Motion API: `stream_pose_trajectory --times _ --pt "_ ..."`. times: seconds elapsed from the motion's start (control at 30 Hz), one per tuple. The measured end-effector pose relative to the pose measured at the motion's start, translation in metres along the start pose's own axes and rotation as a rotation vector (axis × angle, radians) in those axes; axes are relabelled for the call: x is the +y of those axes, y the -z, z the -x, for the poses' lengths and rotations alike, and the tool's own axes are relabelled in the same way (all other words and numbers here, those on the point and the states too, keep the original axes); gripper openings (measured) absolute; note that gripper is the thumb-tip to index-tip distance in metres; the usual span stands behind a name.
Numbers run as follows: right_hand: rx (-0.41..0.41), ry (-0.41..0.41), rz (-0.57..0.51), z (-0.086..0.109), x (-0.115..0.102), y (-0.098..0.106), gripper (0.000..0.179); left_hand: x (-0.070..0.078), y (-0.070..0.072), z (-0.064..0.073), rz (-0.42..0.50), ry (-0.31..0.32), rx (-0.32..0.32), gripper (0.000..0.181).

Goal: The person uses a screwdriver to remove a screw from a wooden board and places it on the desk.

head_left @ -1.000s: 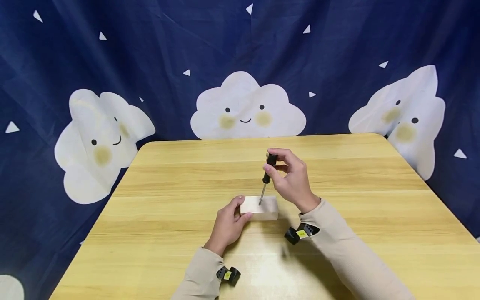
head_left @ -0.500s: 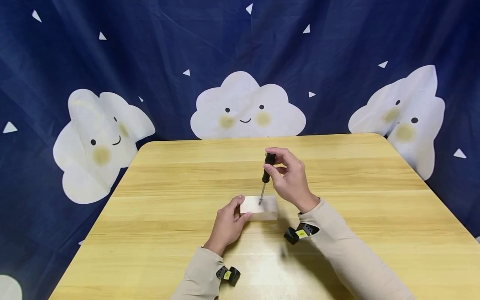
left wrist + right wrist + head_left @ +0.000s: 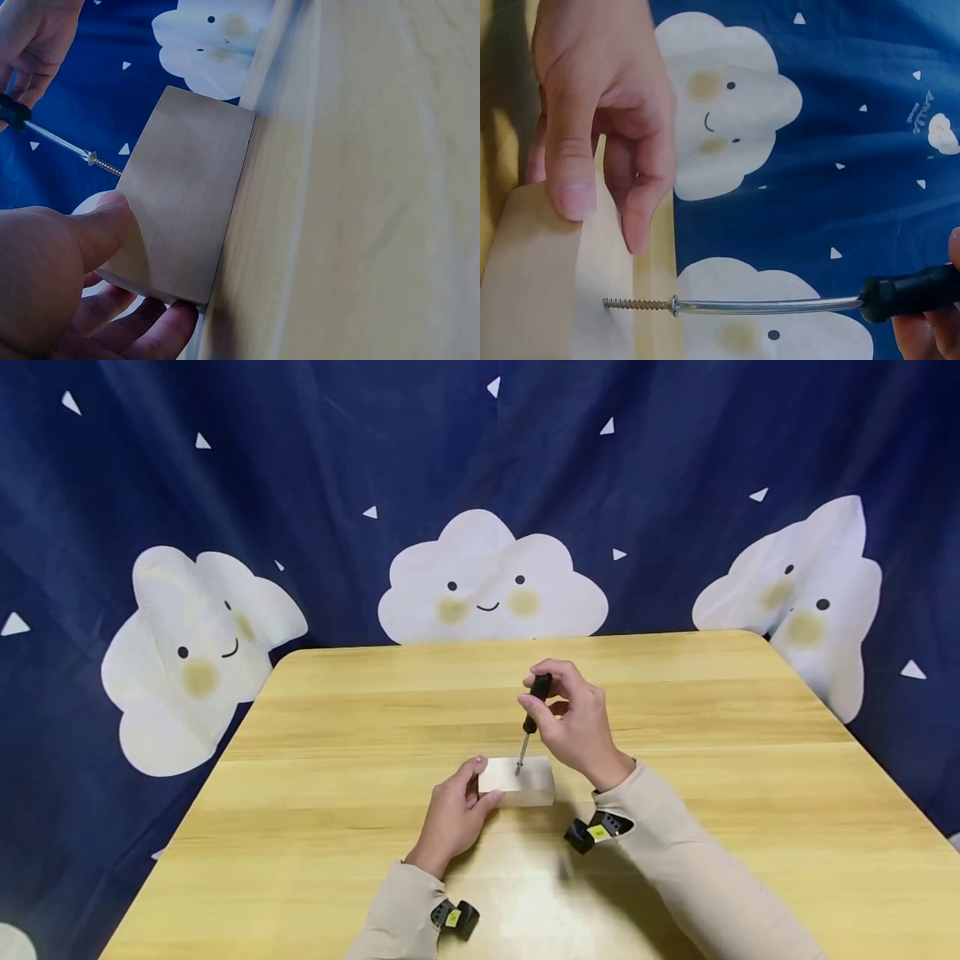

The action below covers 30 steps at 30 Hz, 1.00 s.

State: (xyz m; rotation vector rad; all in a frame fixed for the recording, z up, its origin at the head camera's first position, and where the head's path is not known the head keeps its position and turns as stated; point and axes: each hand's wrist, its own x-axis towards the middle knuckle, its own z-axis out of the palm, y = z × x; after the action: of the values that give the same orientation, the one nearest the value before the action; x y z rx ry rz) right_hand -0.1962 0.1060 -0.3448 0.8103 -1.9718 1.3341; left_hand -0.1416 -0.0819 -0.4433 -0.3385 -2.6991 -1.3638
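A pale wooden block (image 3: pixel 534 783) lies on the table, and my left hand (image 3: pixel 453 814) grips its left end between thumb and fingers. My right hand (image 3: pixel 581 718) holds a screwdriver (image 3: pixel 536 703) by its black handle, tilted slightly off upright above the block. At the tip of the metal shaft (image 3: pixel 765 306) sits a screw (image 3: pixel 637 304), its point at the block's top face and most of its thread showing. The left wrist view also has the screw (image 3: pixel 105 164) standing out from the block (image 3: pixel 184 191).
The wood-grain table (image 3: pixel 337 860) spreads around the block on all sides. Behind it hangs a dark blue curtain (image 3: pixel 330 435) printed with smiling white clouds. A strap with a small black camera sits on each wrist.
The right-hand fingers have shifted around the screwdriver handle, which leans a little more. The left hand stays on the block. The whole head view has shifted slightly.
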Motion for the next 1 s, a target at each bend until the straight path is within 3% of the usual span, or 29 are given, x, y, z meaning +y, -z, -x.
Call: stream_pose_trajectory --times 0.2,0.43,0.7,1.0 --pt "-0.013 -0.02 -0.03 -0.0024 -0.0018 0.0019 0.039 -0.0009 0.0002 -0.003 0.003 -0.006 0.013 0.052" --pt "0.032 -0.021 0.0 0.0021 -0.0012 -0.0012 0.038 -0.0017 0.0 -0.0001 0.012 0.006 0.001 0.051" --pt "-0.024 0.018 -0.008 0.0011 -0.0018 -0.0039 0.033 -0.0022 0.0003 0.0004 0.005 0.0 0.01 0.051" --pt "0.073 -0.026 0.062 0.002 -0.0023 -0.0065 0.047 -0.0027 0.0001 0.0008 0.005 -0.007 0.012 0.053"
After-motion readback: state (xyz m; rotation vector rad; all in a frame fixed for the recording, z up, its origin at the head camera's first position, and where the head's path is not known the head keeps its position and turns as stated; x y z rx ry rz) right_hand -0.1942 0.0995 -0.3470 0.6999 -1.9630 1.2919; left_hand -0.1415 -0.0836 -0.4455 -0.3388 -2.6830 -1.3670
